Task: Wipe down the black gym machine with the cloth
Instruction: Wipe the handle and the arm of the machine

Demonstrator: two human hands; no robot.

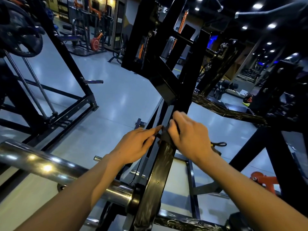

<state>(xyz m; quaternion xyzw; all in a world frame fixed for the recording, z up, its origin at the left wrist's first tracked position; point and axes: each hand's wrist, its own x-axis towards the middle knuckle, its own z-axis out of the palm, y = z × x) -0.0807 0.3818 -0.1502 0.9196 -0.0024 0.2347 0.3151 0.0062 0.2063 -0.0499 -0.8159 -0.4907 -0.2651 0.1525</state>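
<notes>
Though half hidden, cloth (166, 135) (dark)

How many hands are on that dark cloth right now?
2. The right hand grips the cloth against the black machine's beam; the left hand touches the cloth's left edge with its fingertips. Much of the cloth is hidden under the right hand.

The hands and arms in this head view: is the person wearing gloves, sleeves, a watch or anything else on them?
Nothing shows on them. The left hand and the right hand are bare, with no gloves and no rings to be seen on the fingers. Both forearms are uncovered right down to the bottom edge of the picture: no sleeves, watch, bands or markings in view.
</notes>
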